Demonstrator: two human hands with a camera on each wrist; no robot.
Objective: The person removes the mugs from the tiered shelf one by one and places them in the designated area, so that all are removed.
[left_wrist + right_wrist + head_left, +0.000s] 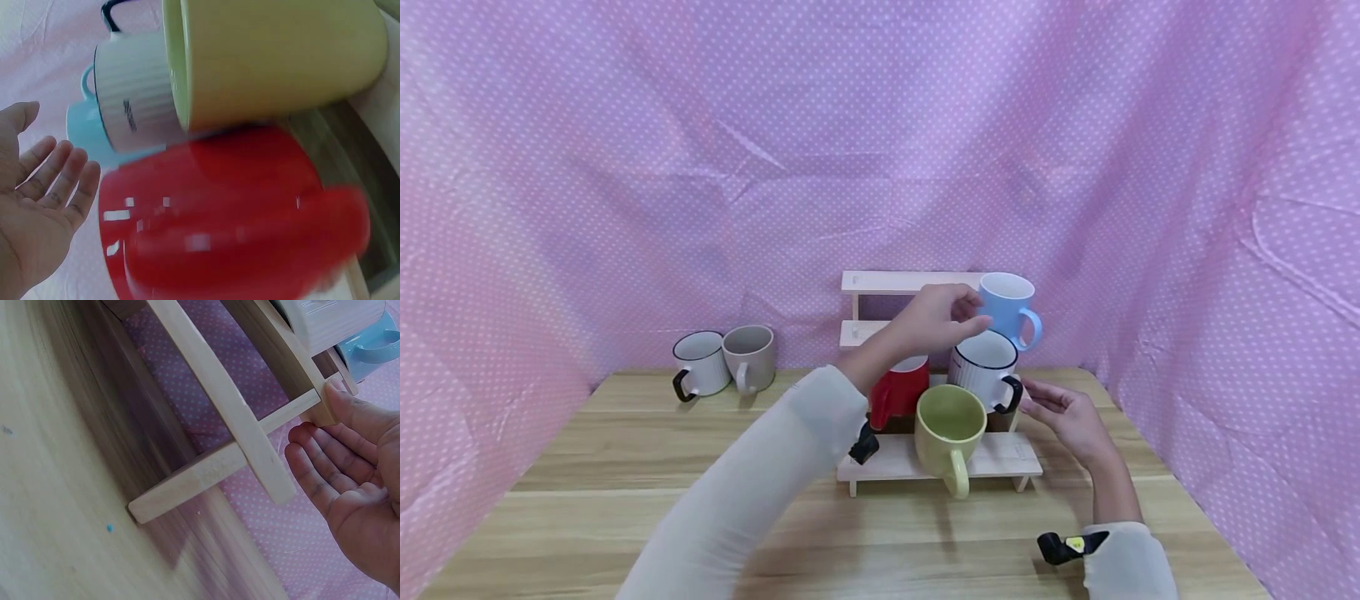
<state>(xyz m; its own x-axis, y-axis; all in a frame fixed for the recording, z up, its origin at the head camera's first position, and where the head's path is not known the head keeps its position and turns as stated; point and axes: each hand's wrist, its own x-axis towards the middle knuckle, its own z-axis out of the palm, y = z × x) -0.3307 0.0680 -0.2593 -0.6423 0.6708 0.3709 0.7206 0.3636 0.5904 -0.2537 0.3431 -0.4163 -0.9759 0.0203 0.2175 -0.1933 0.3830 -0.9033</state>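
A tiered wooden rack (887, 456) stands on the table with mugs on its steps. My left hand (934, 321) is over its upper part, fingers loosely spread beside the light blue mug (997, 310); in the left wrist view its palm holds nothing. Below it are a ribbed white mug (973, 379) with black rim and handle, a red mug (908, 387) partly hidden by my left arm, and a yellow-green mug (936, 442) on the lowest step. At the rack's right side, my right hand (1067, 421) pinches a step's end, thumb above and fingertips below (306, 434).
A white mug (702, 369) with a black handle and a grey-beige mug (758, 358) stand side by side at the table's back left. Pink dotted cloth (880, 150) hangs behind and at both sides of the wooden table (587, 517).
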